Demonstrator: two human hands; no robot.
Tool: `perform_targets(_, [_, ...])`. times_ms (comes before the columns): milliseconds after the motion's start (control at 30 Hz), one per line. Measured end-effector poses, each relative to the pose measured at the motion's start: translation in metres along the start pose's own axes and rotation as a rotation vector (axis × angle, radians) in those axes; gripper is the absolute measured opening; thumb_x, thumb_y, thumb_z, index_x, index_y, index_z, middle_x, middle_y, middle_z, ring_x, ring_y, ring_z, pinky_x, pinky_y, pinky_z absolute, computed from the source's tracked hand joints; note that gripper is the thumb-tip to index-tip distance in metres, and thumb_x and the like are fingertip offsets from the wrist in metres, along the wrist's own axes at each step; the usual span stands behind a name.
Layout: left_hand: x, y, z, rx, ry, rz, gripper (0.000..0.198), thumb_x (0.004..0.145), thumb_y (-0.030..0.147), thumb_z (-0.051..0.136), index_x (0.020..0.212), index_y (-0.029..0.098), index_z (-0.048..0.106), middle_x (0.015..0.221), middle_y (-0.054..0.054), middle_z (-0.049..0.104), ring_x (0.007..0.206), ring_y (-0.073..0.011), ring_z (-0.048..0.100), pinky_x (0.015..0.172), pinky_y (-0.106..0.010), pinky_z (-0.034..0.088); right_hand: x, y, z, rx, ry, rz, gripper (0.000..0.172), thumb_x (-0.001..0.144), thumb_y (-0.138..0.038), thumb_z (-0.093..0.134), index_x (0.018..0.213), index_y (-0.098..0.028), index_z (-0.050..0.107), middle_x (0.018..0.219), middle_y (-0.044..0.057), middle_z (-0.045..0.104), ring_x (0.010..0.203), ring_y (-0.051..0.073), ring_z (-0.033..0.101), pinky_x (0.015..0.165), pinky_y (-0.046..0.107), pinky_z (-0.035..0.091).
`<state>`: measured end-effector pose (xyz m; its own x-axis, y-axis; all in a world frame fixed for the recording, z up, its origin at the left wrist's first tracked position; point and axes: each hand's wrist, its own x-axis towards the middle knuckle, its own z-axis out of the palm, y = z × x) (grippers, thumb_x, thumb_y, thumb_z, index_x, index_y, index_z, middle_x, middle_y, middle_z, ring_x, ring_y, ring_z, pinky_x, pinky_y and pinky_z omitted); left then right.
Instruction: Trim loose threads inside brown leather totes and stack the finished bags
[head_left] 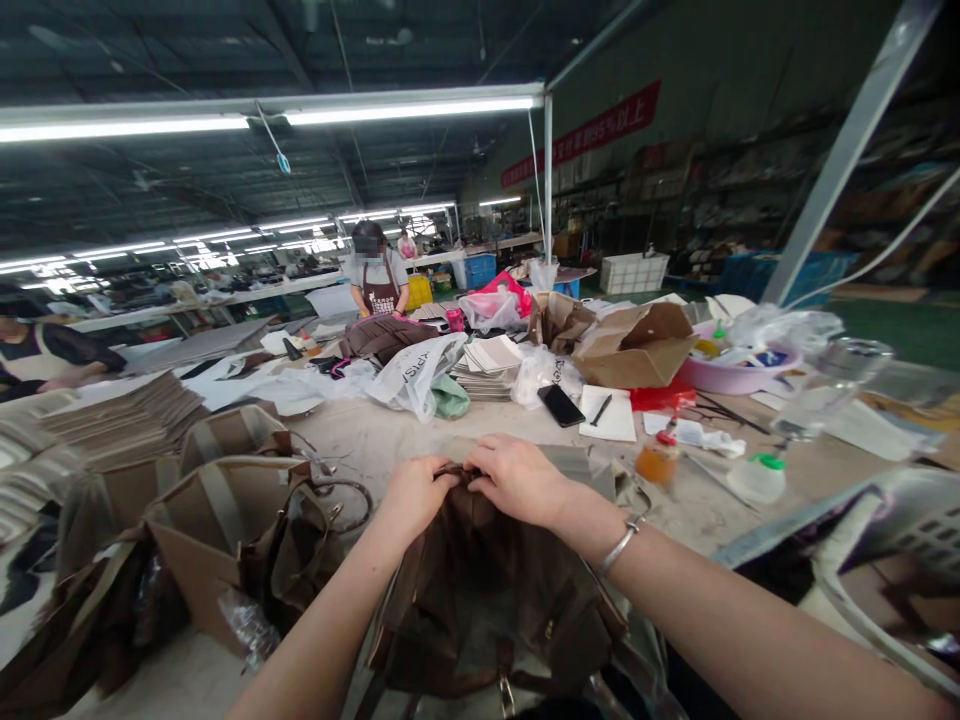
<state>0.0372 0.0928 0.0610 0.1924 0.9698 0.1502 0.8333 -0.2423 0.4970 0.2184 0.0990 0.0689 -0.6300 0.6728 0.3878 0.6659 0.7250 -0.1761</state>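
A dark brown handbag (480, 600) lies on the worktable right in front of me. My left hand (416, 492) and my right hand (517, 478) are both closed on the bag's far top edge, fingers curled over it and nearly touching each other. A silver bracelet (621, 545) is on my right wrist. The fingertips are hidden behind the bag's edge.
Tan and brown bags (225, 520) stand at my left. A phone (561, 405), notepad (609, 412), glue bottles (658, 458), cardboard box (637, 345) and plastic bags clutter the table beyond. A white basket (900, 540) sits at right. Other workers stand behind and at far left.
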Motion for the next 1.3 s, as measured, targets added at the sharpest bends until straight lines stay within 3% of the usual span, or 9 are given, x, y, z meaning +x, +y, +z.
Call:
perform_targets(400, [-0.004,0.004,0.001,-0.091,0.015,-0.007,0.023,0.075,0.023,0.057,0.094,0.022,0.070,0.094,-0.001,0.072,0.088,-0.0193,0.064,0.080,-0.028,0.047,-0.002,0.002,-0.008,-0.110,-0.067,-0.022,0.017,0.088,-0.030,0.054,0.085,-0.019,0.067,0.085,0.005,0.059,0.086,0.019,0.053,0.079,0.030,0.037])
perform_targets(667, [-0.001,0.003,0.003,-0.141,0.010,0.013,0.020,0.076,0.024,0.056,0.088,0.021,0.071,0.088,-0.001,0.072,0.083,-0.0187,0.064,0.076,-0.027,0.047,-0.007,0.010,-0.010,-0.048,-0.033,-0.139,0.013,0.087,-0.029,0.057,0.085,-0.020,0.066,0.083,0.002,0.061,0.084,0.017,0.054,0.079,0.031,0.032])
perform_targets(933, [-0.004,0.002,-0.001,-0.231,-0.047,0.059,0.022,0.078,0.024,0.053,0.092,0.021,0.070,0.091,0.001,0.072,0.083,-0.0177,0.063,0.078,-0.026,0.047,-0.004,0.009,-0.006,-0.055,-0.021,0.009,0.015,0.086,-0.029,0.056,0.083,-0.019,0.067,0.083,0.004,0.062,0.082,0.017,0.055,0.079,0.030,0.033])
perform_targets(1300, [-0.001,0.003,-0.004,-0.132,-0.068,0.063,0.024,0.082,0.027,0.048,0.090,0.020,0.070,0.081,0.000,0.071,0.074,-0.0168,0.062,0.069,-0.025,0.045,0.000,0.006,-0.005,-0.083,0.013,0.093,0.013,0.082,-0.027,0.057,0.079,-0.020,0.068,0.078,0.003,0.064,0.077,0.017,0.056,0.077,0.030,0.035])
